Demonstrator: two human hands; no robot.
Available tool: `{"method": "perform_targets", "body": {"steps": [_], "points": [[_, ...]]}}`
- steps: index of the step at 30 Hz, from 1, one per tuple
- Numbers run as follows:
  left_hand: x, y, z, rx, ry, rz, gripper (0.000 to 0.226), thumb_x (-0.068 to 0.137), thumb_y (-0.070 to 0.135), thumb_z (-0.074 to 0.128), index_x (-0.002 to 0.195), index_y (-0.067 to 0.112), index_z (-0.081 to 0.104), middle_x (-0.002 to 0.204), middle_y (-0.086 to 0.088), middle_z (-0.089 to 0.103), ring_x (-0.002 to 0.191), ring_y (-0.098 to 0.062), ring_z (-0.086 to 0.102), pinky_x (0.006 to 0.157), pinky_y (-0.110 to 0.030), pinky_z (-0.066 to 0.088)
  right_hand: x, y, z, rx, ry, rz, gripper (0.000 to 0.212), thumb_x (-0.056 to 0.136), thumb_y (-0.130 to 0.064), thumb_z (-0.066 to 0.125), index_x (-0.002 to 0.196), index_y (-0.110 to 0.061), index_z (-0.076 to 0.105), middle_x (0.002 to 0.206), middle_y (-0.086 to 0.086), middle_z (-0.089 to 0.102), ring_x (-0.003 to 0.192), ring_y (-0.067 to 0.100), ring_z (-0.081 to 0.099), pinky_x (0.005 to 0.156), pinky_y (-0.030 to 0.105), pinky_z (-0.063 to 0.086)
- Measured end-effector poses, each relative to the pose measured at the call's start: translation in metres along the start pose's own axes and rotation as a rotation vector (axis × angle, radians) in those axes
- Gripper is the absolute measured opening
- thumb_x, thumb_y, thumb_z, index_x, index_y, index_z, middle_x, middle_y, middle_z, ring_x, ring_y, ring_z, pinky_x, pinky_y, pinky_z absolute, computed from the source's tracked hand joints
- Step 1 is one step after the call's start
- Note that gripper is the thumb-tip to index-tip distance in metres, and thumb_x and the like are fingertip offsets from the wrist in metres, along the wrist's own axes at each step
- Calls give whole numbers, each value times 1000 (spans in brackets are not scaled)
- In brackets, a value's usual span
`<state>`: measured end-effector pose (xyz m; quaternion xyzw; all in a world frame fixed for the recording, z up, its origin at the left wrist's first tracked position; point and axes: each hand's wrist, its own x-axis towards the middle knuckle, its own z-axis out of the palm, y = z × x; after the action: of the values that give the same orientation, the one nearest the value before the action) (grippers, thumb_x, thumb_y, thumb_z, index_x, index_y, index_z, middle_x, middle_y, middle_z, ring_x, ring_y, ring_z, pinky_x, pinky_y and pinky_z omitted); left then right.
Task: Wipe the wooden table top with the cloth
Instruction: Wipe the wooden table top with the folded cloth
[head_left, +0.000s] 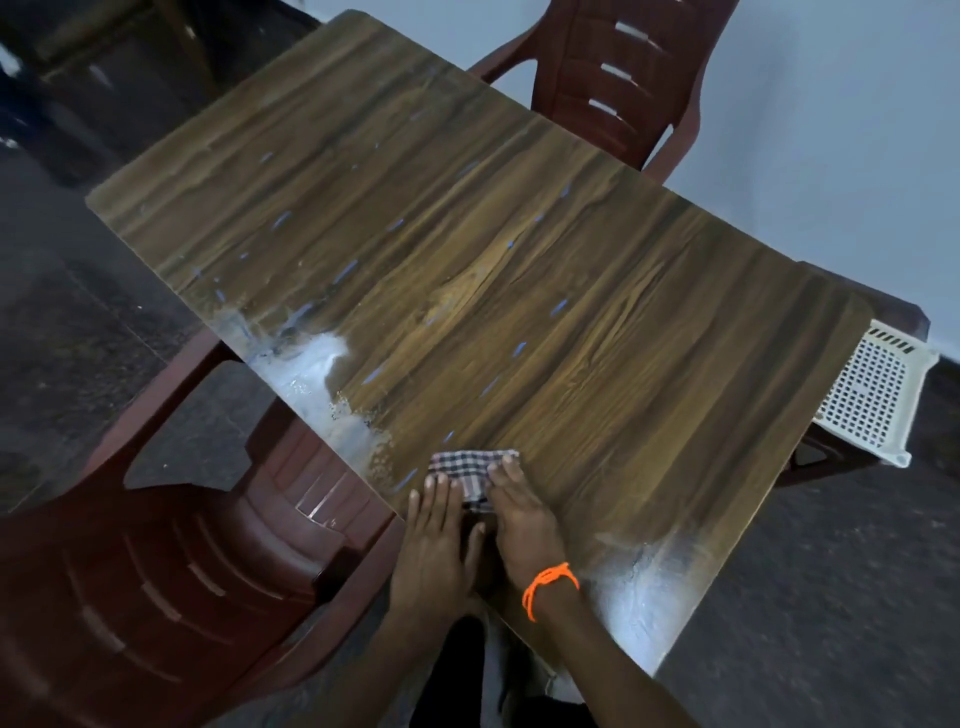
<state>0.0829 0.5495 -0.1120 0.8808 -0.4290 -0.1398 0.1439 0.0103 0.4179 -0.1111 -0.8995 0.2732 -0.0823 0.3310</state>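
A wooden table top (519, 260) fills the middle of the head view, with small bluish streaks and wet, whitish patches near its left edge and near corner. A small folded checked cloth (467, 467) lies near the table's near corner. My left hand (436, 540) lies flat with its fingertips on the cloth's left part. My right hand (519, 519), with an orange thread at the wrist, presses flat on the cloth's right part. Most of the cloth is hidden under both hands.
A dark red plastic chair (171, 561) stands close at the left, another chair (628, 78) at the far side by the pale wall. A white perforated basket (872, 395) sits on a third chair at the table's right end. The floor is dark.
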Motion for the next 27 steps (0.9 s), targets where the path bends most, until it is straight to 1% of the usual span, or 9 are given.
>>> {"method": "perform_targets", "body": {"steps": [3, 7, 10, 14, 16, 18, 20, 24, 27], "points": [[-39, -20, -5, 31, 5, 22, 64, 101, 42, 42, 145, -4, 49, 156, -21, 41, 149, -37, 32, 122, -52, 24, -28, -13, 17, -19, -72, -109, 41, 83, -10, 43, 118, -4, 63, 134, 8, 56, 136, 22, 37, 108, 32, 35], [-78, -17, 0, 23, -43, 95, 66, 96, 48, 52, 144, 3, 54, 154, -14, 46, 145, -35, 41, 118, -49, 22, -71, 1, 14, -37, -105, -155, 40, 84, -16, 44, 119, -7, 62, 136, 4, 54, 137, 19, 35, 110, 33, 33], [-74, -1, 6, 4, -57, 138, 68, 97, 51, 54, 147, 5, 51, 157, -13, 42, 149, -31, 36, 121, -48, 19, -77, 16, 2, -44, -18, -97, 41, 80, -5, 53, 120, -7, 61, 134, 6, 56, 135, 18, 38, 108, 34, 35], [-33, 9, 7, -19, -56, 113, 68, 104, 52, 42, 153, 5, 41, 163, -12, 29, 155, -26, 22, 126, -44, 10, -44, 17, -6, -32, 101, 78, 58, 64, 21, 62, 117, -3, 63, 132, 14, 56, 127, 27, 48, 109, 22, 28], [-9, -5, 1, -57, -42, 129, 67, 103, 52, 43, 152, 6, 43, 162, -13, 35, 155, -25, 23, 126, -44, 10, -18, 11, 1, -27, 118, 120, 60, 62, 25, 62, 117, 1, 63, 132, 17, 55, 124, 32, 51, 108, 21, 27], [13, -29, -10, -72, 22, 139, 64, 100, 49, 52, 147, 5, 51, 156, -15, 45, 151, -28, 32, 126, -45, 13, 7, -3, 11, -16, 121, 103, 58, 65, 24, 60, 118, 3, 62, 132, 19, 54, 125, 35, 49, 109, 23, 26], [21, -58, -19, -105, 33, 105, 62, 97, 44, 59, 144, 4, 54, 152, -17, 49, 149, -32, 36, 126, -50, 18, 25, -20, 28, -17, 74, 72, 51, 70, 21, 59, 119, 5, 60, 131, 21, 55, 126, 38, 46, 110, 24, 23], [2, -104, -34, -179, -14, 55, 67, 95, 50, 51, 145, 4, 53, 153, -16, 48, 148, -35, 36, 123, -50, 13, 29, -59, 47, -16, 6, -53, 37, 79, 6, 51, 114, 4, 63, 129, 17, 58, 127, 34, 46, 109, 29, 30], [-25, -117, -36, -147, -53, 114, 68, 98, 53, 49, 146, 5, 52, 155, -13, 47, 150, -32, 34, 122, -51, 16, 3, -66, 49, -13, -8, -122, 41, 79, 4, 60, 119, -2, 61, 137, 6, 50, 131, 23, 43, 108, 29, 33]]}}
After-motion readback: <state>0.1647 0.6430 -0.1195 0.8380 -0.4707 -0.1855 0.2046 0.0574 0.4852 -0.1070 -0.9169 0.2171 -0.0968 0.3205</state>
